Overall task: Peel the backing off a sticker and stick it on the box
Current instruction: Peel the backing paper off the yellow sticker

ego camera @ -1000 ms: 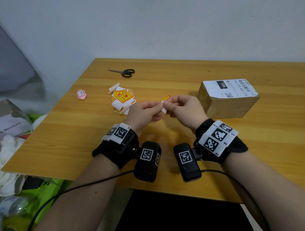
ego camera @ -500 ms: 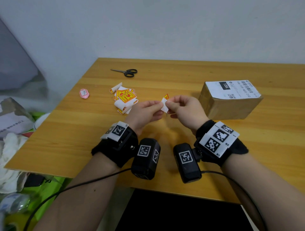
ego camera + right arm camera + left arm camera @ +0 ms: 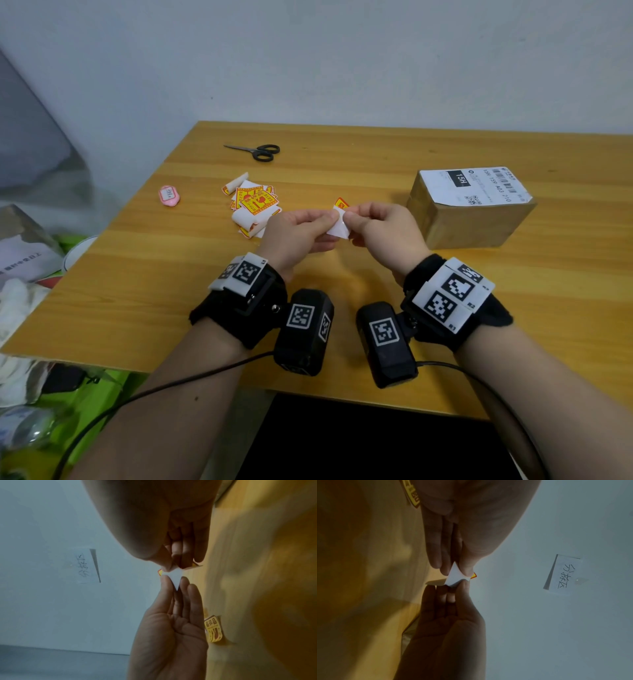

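Plainly, both hands were pinching the same small sticker (image 3: 339, 219) between them, held just above the surface (image 3: 342, 154). The left hand (image 3: 296, 233) had its thumb and fingertips closed on one edge of the white paper, and the right hand (image 3: 383, 229) nipped the opposite edge, with a yellow-and-red printed corner poking up behind the fingers. From the wrist views the white sheet looked splayed at the middle, so I judged the backing was starting to part from the sticker, though which layer each hand held I could not tell. It was thin, light and floppy stuff, likely to curl or fold onto its own glue, so I'd say it was best taken by the very corners and kept taut. The box (image 3: 469, 209), brown card with a white shipping label on top, sat just beside the right hand, not yet touched. A heap of more stickers (image 3: 253, 205) lay near the left hand, with a pink tag (image 3: 169, 195) further left and scissors (image 3: 255, 151) well back.
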